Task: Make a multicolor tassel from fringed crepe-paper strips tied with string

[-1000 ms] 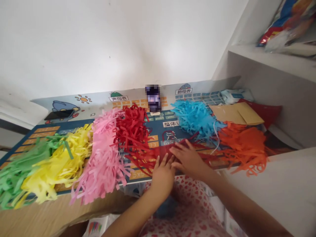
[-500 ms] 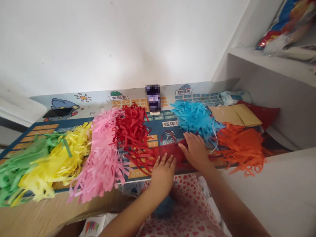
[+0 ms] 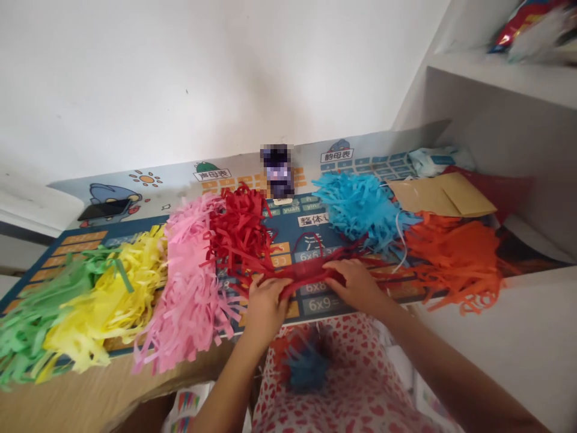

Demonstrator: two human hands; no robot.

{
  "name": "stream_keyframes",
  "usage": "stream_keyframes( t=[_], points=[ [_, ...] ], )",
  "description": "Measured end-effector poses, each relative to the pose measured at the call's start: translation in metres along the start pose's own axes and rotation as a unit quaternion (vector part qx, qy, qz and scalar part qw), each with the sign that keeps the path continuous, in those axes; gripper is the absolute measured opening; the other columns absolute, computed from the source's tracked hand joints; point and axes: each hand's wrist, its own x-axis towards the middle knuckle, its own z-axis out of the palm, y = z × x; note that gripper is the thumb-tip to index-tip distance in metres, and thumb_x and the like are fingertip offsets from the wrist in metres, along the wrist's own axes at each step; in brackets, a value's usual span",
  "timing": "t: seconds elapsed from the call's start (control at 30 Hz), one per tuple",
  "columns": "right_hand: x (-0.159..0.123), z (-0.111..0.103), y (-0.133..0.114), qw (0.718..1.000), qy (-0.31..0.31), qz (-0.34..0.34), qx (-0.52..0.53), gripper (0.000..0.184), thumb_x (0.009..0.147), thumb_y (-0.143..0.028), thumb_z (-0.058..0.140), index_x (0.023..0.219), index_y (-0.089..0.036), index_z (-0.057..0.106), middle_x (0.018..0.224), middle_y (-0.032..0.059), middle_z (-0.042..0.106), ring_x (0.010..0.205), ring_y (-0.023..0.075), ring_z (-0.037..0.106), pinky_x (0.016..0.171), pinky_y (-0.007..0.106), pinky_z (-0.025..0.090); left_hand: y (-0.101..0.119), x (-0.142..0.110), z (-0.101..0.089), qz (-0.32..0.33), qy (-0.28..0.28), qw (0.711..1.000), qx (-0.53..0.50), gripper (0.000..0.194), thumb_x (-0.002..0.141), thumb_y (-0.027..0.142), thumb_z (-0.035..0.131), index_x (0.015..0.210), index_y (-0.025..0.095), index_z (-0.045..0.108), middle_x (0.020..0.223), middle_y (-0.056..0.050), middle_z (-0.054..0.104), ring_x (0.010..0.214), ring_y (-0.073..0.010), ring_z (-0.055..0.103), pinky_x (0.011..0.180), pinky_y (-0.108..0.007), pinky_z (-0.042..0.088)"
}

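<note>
My left hand (image 3: 264, 304) and my right hand (image 3: 356, 285) both pinch a dark red fringed paper strip (image 3: 309, 275), bunched into a narrow band between them over the printed desk mat (image 3: 315, 240). Its loose strands trail out to either side. Just left of my left hand lies a bright red heap of cut paper fringe (image 3: 238, 231). A blue fringe heap (image 3: 358, 204) sits behind my right hand.
More fringe heaps line the desk: pink (image 3: 192, 276), yellow (image 3: 110, 288), green (image 3: 36, 319) to the left, orange (image 3: 455, 255) to the right. Brown envelopes (image 3: 442, 195) lie at the back right under a white shelf (image 3: 500, 78). A small blurred object (image 3: 276, 171) stands by the wall.
Both hands lay flat on the dark red paper before; now they have closed on it and gathered it into a thin bunched band. The left hand moved left.
</note>
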Motion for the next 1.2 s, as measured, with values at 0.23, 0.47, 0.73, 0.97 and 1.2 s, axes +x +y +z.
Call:
stream_keyframes(
  t=[0.23, 0.47, 0.73, 0.97, 1.2],
  points=[
    [0.027, -0.007, -0.003, 0.998, -0.054, 0.003, -0.045, 0.021, 0.088, -0.029, 0.058, 0.104, -0.02, 0.067, 0.099, 0.0048, 0.073, 0.086, 0.0189, 0.064, 0.084, 0.034, 0.037, 0.009, 0.021, -0.005, -0.079, -0.008, 0.996, 0.039, 0.028, 0.093, 0.036, 0.048, 0.085, 0.023, 0.072, 0.084, -0.002, 0.076, 0.086, -0.0183, 0.068, 0.102, -0.043, 0.032],
    [0.046, -0.011, -0.005, 0.985, -0.111, 0.058, -0.116, 0.03, 0.095, -0.039, 0.05, 0.081, -0.02, 0.069, 0.086, 0.0037, 0.073, 0.079, 0.0189, 0.064, 0.071, 0.03, 0.035, 0.01, 0.031, -0.003, -0.088, -0.017, 0.987, 0.136, 0.027, 0.088, 0.037, 0.052, 0.077, 0.021, 0.07, 0.082, -0.005, 0.075, 0.089, -0.0256, 0.064, 0.092, -0.045, 0.031],
    [0.047, -0.004, -0.004, 0.984, -0.098, 0.071, -0.133, 0.018, 0.09, -0.036, 0.057, 0.086, -0.02, 0.066, 0.089, 0.0028, 0.069, 0.082, 0.0175, 0.061, 0.069, 0.028, 0.036, 0.011, 0.037, 0.0, -0.095, -0.026, 0.982, 0.163, 0.027, 0.088, 0.039, 0.053, 0.075, 0.02, 0.067, 0.08, -0.005, 0.074, 0.086, -0.0248, 0.062, 0.088, -0.043, 0.03],
    [0.048, -0.002, -0.002, 0.982, -0.099, 0.08, -0.141, 0.021, 0.09, -0.038, 0.057, 0.083, -0.021, 0.065, 0.089, 0.0024, 0.069, 0.08, 0.0182, 0.061, 0.066, 0.029, 0.034, 0.01, 0.04, 0.001, -0.101, -0.041, 0.978, 0.177, 0.028, 0.088, 0.04, 0.052, 0.074, 0.02, 0.067, 0.077, -0.005, 0.073, 0.084, -0.0264, 0.062, 0.081, -0.042, 0.031],
    [0.048, -0.003, -0.002, 0.983, -0.099, 0.076, -0.135, 0.021, 0.09, -0.038, 0.055, 0.083, -0.021, 0.065, 0.089, 0.0028, 0.069, 0.079, 0.0176, 0.06, 0.065, 0.028, 0.033, 0.009, 0.039, 0.001, -0.106, -0.045, 0.977, 0.181, 0.028, 0.088, 0.041, 0.053, 0.073, 0.021, 0.067, 0.076, -0.005, 0.072, 0.084, -0.0264, 0.062, 0.079, -0.041, 0.032]
  ],
)
